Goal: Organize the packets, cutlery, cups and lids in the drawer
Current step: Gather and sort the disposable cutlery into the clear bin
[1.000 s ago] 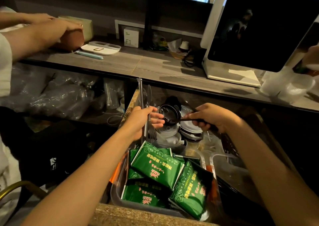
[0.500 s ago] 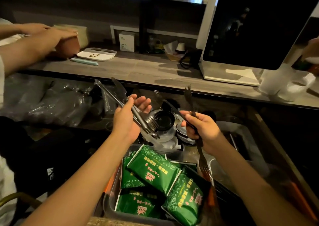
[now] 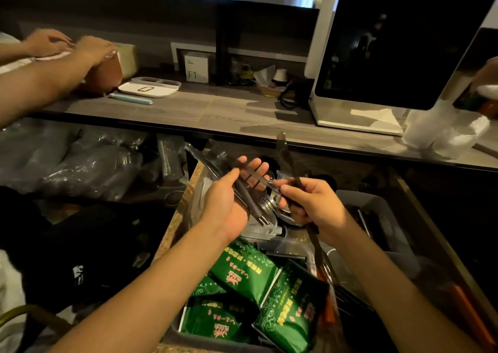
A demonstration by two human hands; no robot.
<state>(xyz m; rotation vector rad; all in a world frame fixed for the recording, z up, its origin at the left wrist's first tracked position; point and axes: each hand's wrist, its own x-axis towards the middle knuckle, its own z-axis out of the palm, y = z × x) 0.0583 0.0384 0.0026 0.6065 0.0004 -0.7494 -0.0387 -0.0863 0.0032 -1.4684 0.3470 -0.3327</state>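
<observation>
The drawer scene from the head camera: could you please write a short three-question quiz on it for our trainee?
1. True or false: the left hand holds a bundle of cutlery.
2. The green packets lie where in the drawer? A) at the near end B) at the far end C) outside it
3. What does the right hand grip?

Key: 1. true. 2. A. 3. A dark plastic utensil, its lower end reaching down over the packets.
</observation>
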